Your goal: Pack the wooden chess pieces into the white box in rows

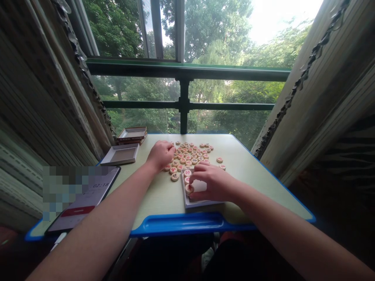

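Several round wooden chess pieces (191, 153) with red and dark characters lie scattered on a pale table (252, 171) with a blue rim. My left hand (160, 154) rests curled at the left edge of the pile, fingers closed over pieces I cannot make out. My right hand (213, 182) lies over a shallow white box tray (187, 202) near the front edge, fingers bent and pinched on a piece inside it. Two or three pieces (188, 184) sit along the tray's left side.
An open box half (120, 154) and a stacked box (132, 134) stand at the back left. A phone (84, 197) showing a timer lies at the front left. Window bars and trees are beyond the table; bamboo blinds hang on both sides.
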Demonstrator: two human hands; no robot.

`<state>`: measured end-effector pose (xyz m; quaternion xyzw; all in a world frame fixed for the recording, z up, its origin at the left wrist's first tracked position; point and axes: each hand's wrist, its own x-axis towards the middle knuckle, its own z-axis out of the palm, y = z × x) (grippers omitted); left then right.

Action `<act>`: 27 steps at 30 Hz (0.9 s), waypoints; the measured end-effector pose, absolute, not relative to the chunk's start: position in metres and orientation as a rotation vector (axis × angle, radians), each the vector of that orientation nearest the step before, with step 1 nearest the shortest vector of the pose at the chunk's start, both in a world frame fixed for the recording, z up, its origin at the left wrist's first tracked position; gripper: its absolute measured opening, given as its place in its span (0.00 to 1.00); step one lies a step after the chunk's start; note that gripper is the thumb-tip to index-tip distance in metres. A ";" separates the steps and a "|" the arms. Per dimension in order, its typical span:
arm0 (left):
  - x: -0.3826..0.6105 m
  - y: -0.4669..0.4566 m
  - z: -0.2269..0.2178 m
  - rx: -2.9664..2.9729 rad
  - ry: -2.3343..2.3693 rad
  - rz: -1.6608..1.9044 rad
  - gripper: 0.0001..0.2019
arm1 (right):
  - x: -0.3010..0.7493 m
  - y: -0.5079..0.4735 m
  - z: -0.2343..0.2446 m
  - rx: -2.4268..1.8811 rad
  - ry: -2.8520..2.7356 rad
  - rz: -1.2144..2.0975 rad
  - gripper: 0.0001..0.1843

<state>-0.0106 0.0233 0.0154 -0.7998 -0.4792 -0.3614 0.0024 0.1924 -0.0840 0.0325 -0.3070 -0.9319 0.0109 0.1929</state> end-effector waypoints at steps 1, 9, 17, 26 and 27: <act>-0.010 0.023 0.016 -2.515 -1.501 -1.133 0.13 | 0.193 -0.084 0.033 -0.865 -2.608 0.025 0.13; -0.004 0.002 0.029 -2.912 -1.337 -0.993 0.14 | 0.219 -0.055 0.033 -1.436 -2.206 -0.160 0.09; -0.003 -0.004 0.030 -3.181 -1.371 -0.654 0.12 | 0.239 -0.026 0.021 -1.822 -2.091 0.034 0.13; -0.006 -0.002 0.027 -3.252 -1.523 -0.674 0.11 | 0.238 -0.017 0.018 -1.878 -2.053 0.151 0.13; -0.006 -0.002 0.027 -3.254 -1.546 -0.682 0.11 | 0.239 -0.016 0.017 -1.880 -2.051 0.157 0.13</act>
